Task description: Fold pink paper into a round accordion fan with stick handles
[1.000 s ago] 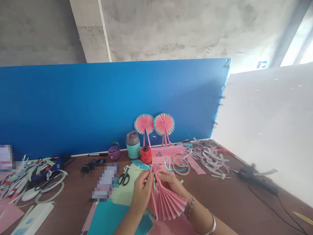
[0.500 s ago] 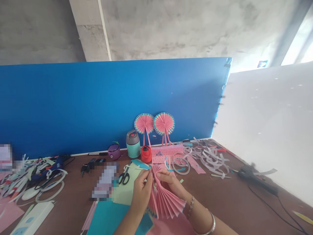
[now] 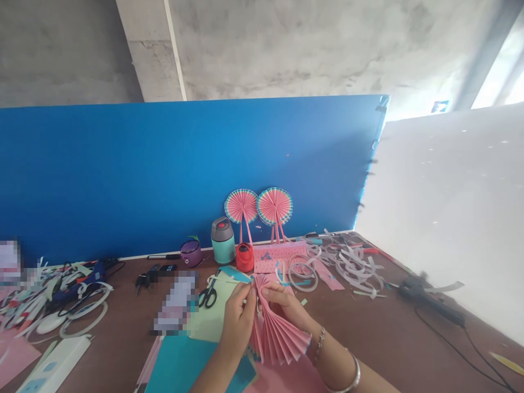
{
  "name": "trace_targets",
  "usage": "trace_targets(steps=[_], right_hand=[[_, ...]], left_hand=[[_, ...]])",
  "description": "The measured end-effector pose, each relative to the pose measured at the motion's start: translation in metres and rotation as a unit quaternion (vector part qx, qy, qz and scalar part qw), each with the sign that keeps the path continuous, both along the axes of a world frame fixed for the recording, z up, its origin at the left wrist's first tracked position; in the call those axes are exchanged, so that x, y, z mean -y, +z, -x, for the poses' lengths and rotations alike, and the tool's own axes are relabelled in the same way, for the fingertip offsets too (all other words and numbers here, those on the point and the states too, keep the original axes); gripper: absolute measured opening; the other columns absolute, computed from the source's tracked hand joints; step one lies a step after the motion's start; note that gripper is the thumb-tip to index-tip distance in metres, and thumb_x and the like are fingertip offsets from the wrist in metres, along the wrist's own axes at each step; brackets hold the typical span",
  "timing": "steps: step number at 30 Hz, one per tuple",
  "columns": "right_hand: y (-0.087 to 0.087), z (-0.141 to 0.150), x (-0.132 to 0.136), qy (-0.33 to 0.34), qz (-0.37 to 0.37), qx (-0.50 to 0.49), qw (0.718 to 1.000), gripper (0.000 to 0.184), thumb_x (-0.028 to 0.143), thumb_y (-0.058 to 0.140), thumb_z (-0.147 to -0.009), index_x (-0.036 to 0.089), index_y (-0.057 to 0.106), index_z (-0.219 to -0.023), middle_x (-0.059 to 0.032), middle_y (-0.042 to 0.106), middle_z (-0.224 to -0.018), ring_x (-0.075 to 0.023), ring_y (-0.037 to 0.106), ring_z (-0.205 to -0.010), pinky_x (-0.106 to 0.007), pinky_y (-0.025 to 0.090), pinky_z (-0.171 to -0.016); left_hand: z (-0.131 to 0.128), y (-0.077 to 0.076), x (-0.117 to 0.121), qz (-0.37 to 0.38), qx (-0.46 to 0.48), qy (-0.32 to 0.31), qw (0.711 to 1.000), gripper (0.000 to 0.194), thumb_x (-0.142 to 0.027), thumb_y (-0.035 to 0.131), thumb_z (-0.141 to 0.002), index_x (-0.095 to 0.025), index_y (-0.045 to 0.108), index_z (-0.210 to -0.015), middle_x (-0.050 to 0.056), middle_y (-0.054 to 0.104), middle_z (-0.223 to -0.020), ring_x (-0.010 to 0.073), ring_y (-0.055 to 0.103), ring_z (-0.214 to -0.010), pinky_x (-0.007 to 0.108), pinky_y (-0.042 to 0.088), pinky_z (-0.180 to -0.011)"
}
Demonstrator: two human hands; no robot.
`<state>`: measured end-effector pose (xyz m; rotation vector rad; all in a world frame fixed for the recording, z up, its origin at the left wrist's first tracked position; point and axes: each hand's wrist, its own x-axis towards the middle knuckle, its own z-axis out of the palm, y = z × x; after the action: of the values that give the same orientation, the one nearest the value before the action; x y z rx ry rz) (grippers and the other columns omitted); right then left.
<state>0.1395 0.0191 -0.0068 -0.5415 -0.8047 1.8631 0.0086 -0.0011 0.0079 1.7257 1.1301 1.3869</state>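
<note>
No clear change: my left hand [image 3: 236, 317] and right hand [image 3: 290, 307] still pinch pleated pink paper [image 3: 282, 339] near top; folds flare below.

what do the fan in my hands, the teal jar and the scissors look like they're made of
Pleated fan: matte pink paper, going by its crisp folds and thin edges.
Teal jar: smooth, satin body, perhaps painted metal or plastic; its grey lid looks like matte plastic.
Scissors: dark handle loops, probably plastic; the blades are too unclear to judge.
</note>
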Motion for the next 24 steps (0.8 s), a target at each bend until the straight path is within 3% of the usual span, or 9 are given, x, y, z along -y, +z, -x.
trace_targets(steps=[16,24], right_hand=[[-0.0047,0.0003,-0.0017,0.007,-0.007,-0.012,1.0,0.021,0.023,0.08,-0.063,0.014,0.063,-0.071,0.0028,0.064,-0.058,-0.0122,0.062,-0.054,-0.025,0.043,-0.058],[-0.0012,-0.0008,-0.0002,0.01,-0.006,-0.002,1.0,0.023,0.024,0.08,-0.062,0.013,0.062,-0.072,0.0023,0.064,-0.058,-0.0109,0.061,-0.052,-0.023,0.044,-0.056]], left_hand=[[-0.002,-0.0043,0.0021,0.025,0.029,-0.033,0.999,0.03,-0.04,0.037,-0.092,-0.019,0.057,-0.087,0.002,0.046,-0.076,0.014,0.047,-0.065,0.024,0.043,-0.06],[-0.004,0.0016,0.0048,0.023,0.032,-0.033,0.999,0.033,-0.042,0.036,-0.092,-0.019,0.059,-0.086,0.004,0.05,-0.08,0.0174,0.051,-0.077,0.026,0.045,-0.068]])
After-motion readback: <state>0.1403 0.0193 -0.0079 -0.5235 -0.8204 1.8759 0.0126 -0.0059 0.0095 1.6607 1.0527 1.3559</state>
